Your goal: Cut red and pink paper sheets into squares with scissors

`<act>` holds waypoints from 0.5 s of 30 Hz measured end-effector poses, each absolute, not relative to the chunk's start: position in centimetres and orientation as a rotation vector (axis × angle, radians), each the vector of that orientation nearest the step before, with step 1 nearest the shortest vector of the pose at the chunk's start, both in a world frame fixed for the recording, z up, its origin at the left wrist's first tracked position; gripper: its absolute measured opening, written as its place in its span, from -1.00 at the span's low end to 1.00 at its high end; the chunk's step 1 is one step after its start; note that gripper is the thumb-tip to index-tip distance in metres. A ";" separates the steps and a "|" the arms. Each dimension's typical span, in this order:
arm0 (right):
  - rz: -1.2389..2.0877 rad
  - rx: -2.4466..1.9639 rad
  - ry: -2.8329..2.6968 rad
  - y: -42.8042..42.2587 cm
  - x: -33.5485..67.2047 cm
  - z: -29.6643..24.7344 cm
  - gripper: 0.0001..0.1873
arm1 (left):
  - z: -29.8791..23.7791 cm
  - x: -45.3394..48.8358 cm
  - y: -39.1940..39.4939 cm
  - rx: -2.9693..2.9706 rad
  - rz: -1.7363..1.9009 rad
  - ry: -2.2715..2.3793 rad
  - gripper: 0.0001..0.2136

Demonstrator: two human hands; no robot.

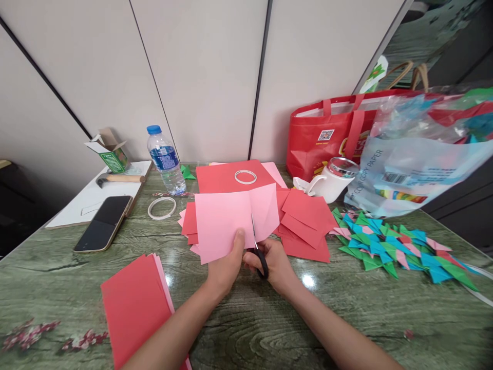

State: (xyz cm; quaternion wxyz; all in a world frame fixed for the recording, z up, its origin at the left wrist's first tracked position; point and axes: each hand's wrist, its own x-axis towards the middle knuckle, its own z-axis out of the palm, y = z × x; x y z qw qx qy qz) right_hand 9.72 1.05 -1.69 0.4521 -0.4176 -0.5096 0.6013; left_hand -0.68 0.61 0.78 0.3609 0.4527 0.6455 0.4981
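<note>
A sheet of pink paper (223, 218) is pinched in my left hand (229, 259), thumb on its front face near the lower edge. My right hand (275, 262) is closed around the black handles of a pair of scissors (263, 264). The scissor blades point away from me, and the paper lies between them, with a slit running up its right part. Behind it lie red paper squares (308, 221) on the right and more red and pink pieces (189, 221) on the left. A stack of red and pink paper (136, 303) sits by my left forearm.
A tape roll (162, 208), water bottle (166, 159), phone (103, 223), hammer (120, 178) and small green box (111, 154) stand or lie leftward. Another tape roll (245, 177) rests on red sheets. Rightward are a white mug (332, 182), folded paper pieces (393, 244), a red bag (308, 139) and a plastic bag (416, 159).
</note>
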 end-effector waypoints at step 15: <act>1.509 -0.983 -1.191 1.2 9.8 -1.6 -0.75 | 0.7 -0.5 0.4 1.233 1.280 1.664 -0.76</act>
